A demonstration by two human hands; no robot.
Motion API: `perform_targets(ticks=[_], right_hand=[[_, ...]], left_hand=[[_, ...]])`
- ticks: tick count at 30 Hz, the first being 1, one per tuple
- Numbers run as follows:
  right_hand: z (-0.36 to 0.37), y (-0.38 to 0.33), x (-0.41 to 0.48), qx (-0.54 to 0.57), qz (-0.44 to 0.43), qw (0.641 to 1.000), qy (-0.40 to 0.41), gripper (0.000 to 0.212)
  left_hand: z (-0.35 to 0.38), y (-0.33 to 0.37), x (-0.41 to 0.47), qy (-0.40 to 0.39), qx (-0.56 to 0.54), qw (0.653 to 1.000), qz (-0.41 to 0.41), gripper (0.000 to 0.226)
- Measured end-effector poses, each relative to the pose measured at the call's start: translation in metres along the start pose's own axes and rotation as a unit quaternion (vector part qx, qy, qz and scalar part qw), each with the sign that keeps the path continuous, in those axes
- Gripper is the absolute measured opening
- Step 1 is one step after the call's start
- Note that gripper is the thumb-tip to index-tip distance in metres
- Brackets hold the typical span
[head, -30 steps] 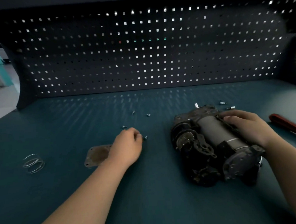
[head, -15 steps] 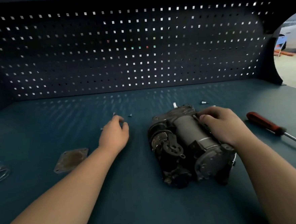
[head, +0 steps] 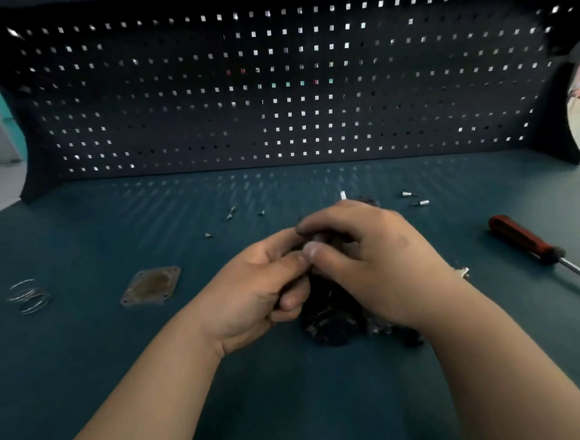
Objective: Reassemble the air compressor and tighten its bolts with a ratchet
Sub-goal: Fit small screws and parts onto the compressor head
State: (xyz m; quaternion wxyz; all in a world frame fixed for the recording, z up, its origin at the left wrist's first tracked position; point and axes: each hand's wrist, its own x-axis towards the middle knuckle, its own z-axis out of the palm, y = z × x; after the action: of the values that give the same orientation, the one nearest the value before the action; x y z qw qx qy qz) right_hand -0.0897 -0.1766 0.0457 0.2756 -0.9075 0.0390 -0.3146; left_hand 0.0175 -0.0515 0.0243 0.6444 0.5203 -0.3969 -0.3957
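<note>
Hands meet over the air compressor [head: 333, 323], which lies on the teal bench top [head: 295, 408] at centre, a little toward the near side, its dark body mostly hidden beneath them. The right hand [head: 370, 259] arches over the top of the unit with fingers curled round it, holding it down. The left hand [head: 256, 291] comes in from the left with fingers curled and its thumb and forefinger pressed together against the right thumb. It may be pinching a small bolt there, but the contact point is covered and slightly blurred, so I cannot tell what, if anything, it holds.

Loose bolts [head: 230, 213] lie scattered on the far side, some to the left and two more [head: 407, 194] to the right. A worn cover plate [head: 151, 286] sits to the left, apart from the unit, with a set of wire rings [head: 29, 295] further left. A red-handled screwdriver [head: 523, 239] rests at the right, untouched. A perforated back panel [head: 272, 83] closes the far edge.

Reassembly looks early: the plate is off and the fasteners are still loose. The main risk is a small part slipping from the pinch, rolling across the smooth top or dropping into the housing, because both hands block the view of the hole. Starting a bolt blind could also cross its thread. Easing the right hand's hold would let the heavy unit roll.
</note>
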Motion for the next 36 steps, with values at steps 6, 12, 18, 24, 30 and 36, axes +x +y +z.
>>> perform_targets(ticks=[6, 12, 18, 24, 30, 36], right_hand=[[-0.006, -0.002, -0.004, -0.013, 0.009, 0.997, -0.075, 0.031], [0.014, -0.014, -0.004, -0.138, -0.013, 0.990, 0.035, 0.026], [0.020, -0.010, -0.003, -0.147, -0.041, 0.987, 0.048, 0.013], [-0.011, 0.004, -0.002, -0.054, 0.074, 0.995, 0.034, 0.019], [-0.024, 0.013, -0.007, -0.077, 0.097, 0.990, -0.060, 0.025], [-0.020, 0.014, -0.007, -0.060, 0.088, 0.990, -0.094, 0.018]], left_hand=[[0.004, -0.002, -0.005, 0.034, -0.069, 0.997, 0.007, 0.031], [0.010, -0.002, -0.007, 0.115, -0.093, 0.989, -0.021, 0.026], [-0.001, -0.005, -0.006, 0.149, -0.123, 0.980, -0.055, 0.020], [-0.008, -0.019, -0.001, 0.248, 0.210, 0.945, 0.045, 0.005], [-0.011, -0.031, -0.005, 0.177, 0.361, 0.913, 0.066, 0.053], [-0.007, -0.035, -0.003, 0.166, 0.354, 0.918, 0.070, 0.052]])
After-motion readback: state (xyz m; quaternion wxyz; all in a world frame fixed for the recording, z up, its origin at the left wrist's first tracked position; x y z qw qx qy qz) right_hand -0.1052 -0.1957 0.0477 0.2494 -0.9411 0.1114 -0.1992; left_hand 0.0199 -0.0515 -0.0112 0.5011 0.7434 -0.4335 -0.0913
